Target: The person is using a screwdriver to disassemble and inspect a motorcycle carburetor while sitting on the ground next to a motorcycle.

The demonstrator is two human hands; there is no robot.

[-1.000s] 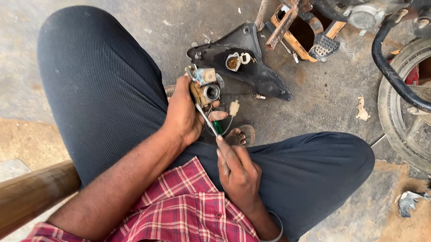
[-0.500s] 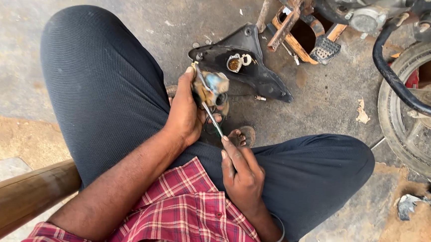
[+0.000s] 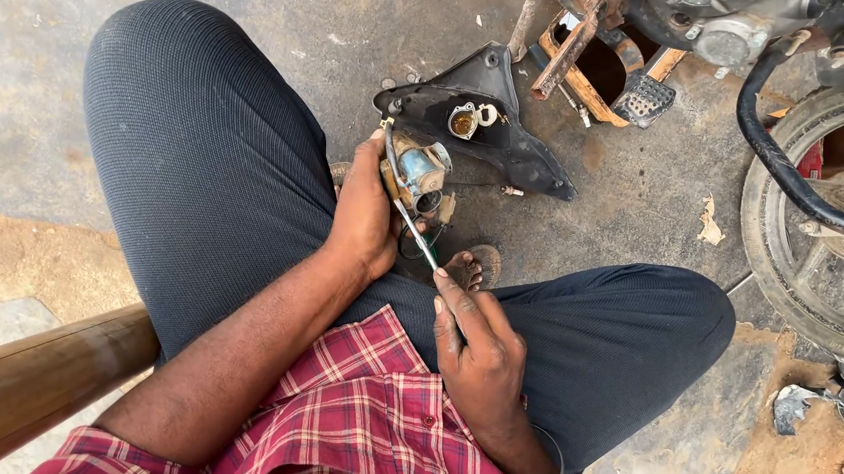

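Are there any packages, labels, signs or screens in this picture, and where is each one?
None can be seen: no package, label, sign or screen. Only the left hand holding a small metal engine part, the right hand holding a thin screwdriver, and a black panel on the ground.

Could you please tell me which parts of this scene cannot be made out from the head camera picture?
- Screwdriver handle: hidden in the right hand; only the shaft shows.
- Shaft tip: lost against the small metal engine part.
- Near side of that part: covered by the left hand.
- Wheel: cut off by the right edge.
- Machine frame: cut off by the top edge.
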